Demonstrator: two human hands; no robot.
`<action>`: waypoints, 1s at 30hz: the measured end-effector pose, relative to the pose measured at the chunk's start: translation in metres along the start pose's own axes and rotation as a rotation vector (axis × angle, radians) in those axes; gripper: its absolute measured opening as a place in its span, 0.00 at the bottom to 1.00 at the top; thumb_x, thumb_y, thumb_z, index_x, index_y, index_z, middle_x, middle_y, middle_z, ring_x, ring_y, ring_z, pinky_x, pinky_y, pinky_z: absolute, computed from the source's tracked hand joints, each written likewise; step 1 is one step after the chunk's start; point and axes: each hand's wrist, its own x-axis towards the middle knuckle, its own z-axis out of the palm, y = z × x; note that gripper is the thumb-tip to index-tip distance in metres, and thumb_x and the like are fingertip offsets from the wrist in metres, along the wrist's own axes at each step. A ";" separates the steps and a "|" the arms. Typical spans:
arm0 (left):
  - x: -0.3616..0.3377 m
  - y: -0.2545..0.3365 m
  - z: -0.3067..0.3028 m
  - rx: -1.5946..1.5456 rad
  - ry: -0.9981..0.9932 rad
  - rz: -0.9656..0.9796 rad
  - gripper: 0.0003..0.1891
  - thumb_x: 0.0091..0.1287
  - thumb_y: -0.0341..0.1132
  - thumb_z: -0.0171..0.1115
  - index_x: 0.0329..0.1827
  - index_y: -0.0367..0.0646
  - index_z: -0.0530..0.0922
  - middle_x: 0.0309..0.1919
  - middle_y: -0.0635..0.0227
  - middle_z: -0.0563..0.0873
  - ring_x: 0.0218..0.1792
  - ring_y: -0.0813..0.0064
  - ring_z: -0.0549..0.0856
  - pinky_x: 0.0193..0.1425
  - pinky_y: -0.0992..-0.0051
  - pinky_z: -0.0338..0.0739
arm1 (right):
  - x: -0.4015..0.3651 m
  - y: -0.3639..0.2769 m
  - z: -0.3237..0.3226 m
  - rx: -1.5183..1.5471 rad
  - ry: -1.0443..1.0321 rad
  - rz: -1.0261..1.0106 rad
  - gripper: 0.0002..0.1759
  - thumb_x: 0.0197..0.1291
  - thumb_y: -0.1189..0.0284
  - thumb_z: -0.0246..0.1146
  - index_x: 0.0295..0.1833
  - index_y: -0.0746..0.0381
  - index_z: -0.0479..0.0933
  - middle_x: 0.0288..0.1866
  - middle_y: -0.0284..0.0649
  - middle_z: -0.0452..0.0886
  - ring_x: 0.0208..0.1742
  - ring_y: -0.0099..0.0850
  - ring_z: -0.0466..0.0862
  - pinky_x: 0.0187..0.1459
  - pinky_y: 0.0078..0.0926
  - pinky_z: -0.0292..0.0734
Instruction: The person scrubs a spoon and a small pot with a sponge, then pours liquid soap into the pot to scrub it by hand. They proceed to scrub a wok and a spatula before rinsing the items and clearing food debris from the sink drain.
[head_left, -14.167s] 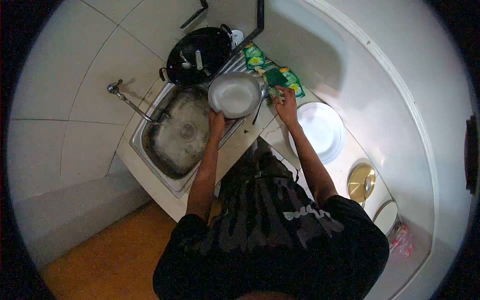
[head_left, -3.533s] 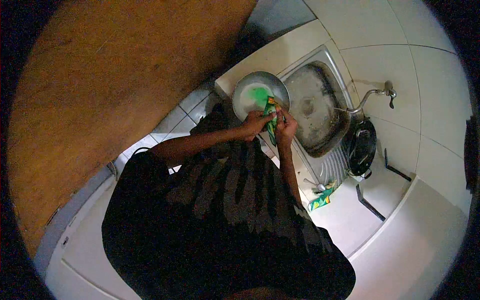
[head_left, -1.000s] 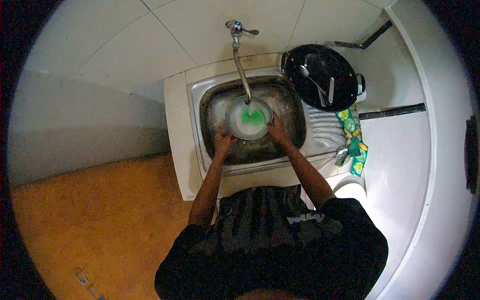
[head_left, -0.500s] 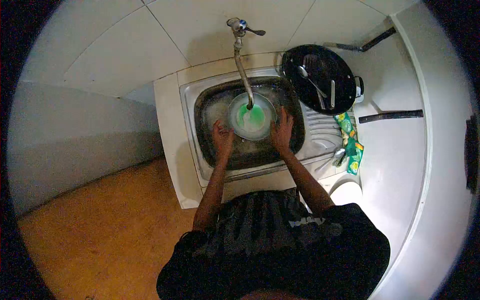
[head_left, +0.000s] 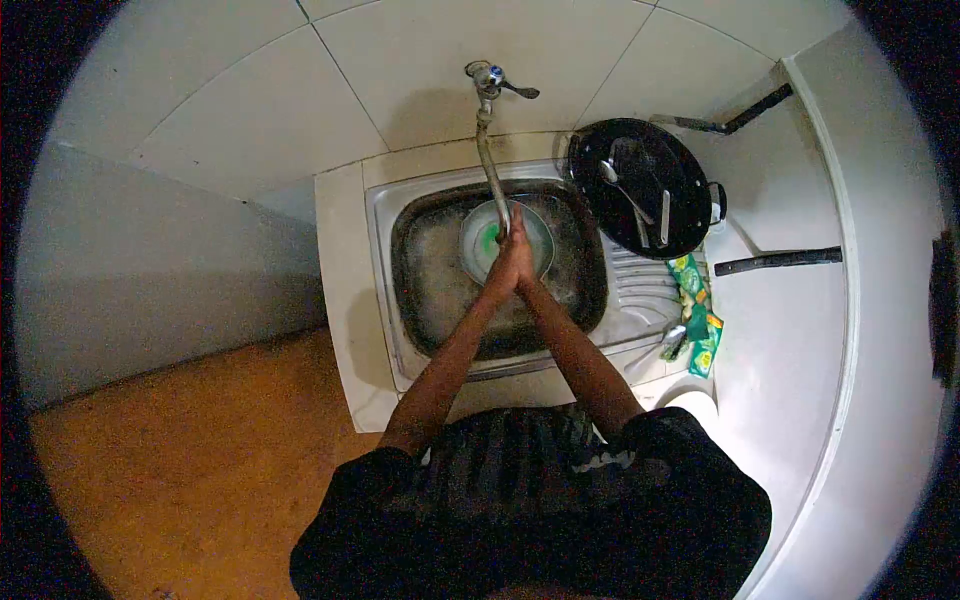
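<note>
My left hand (head_left: 505,262) and my right hand (head_left: 522,255) are pressed palm to palm beneath the spout of the tap (head_left: 491,165), fingers stretched out together. Nothing shows between them, though the palms are hidden. Under them a clear round bowl (head_left: 545,248) stands in the dark sink basin (head_left: 425,300), with something green (head_left: 488,238) inside it, partly covered by the hands and the spout.
At the right of the sink, a black pan (head_left: 640,150) holds a spoon (head_left: 610,173) and other cutlery. Green packets (head_left: 705,345) lie by the ribbed drainboard (head_left: 640,290). A white round object (head_left: 692,404) stands near the front right edge.
My hands were apart at either side of the bowl; they have come together over it, below the spout. The whole view has shifted slightly.
</note>
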 end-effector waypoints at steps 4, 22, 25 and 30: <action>0.014 0.042 -0.026 0.118 0.118 -0.205 0.36 0.71 0.58 0.40 0.76 0.48 0.49 0.72 0.66 0.58 0.69 0.67 0.61 0.69 0.69 0.55 | -0.032 -0.004 0.050 -0.120 -0.014 -0.108 0.32 0.73 0.54 0.38 0.74 0.62 0.48 0.75 0.45 0.50 0.74 0.38 0.51 0.72 0.31 0.45; 0.041 -0.005 -0.047 0.148 0.301 0.103 0.12 0.70 0.39 0.48 0.41 0.40 0.77 0.30 0.66 0.80 0.29 0.71 0.78 0.34 0.71 0.74 | 0.035 0.004 -0.019 -0.083 0.092 -0.017 0.29 0.70 0.49 0.43 0.45 0.64 0.77 0.35 0.36 0.82 0.33 0.29 0.80 0.41 0.26 0.75; 0.032 0.035 -0.018 -0.092 0.311 -0.146 0.15 0.71 0.43 0.46 0.43 0.42 0.76 0.32 0.66 0.80 0.33 0.69 0.77 0.40 0.67 0.72 | 0.025 -0.013 -0.007 0.239 0.002 0.084 0.27 0.70 0.51 0.46 0.53 0.64 0.74 0.39 0.37 0.82 0.38 0.29 0.82 0.44 0.26 0.76; 0.031 0.015 -0.041 0.740 0.205 0.239 0.21 0.71 0.49 0.47 0.57 0.43 0.70 0.49 0.58 0.76 0.51 0.60 0.74 0.55 0.55 0.66 | 0.033 0.032 -0.022 -0.174 0.118 -0.110 0.28 0.69 0.51 0.45 0.62 0.61 0.67 0.55 0.44 0.76 0.54 0.36 0.77 0.53 0.31 0.72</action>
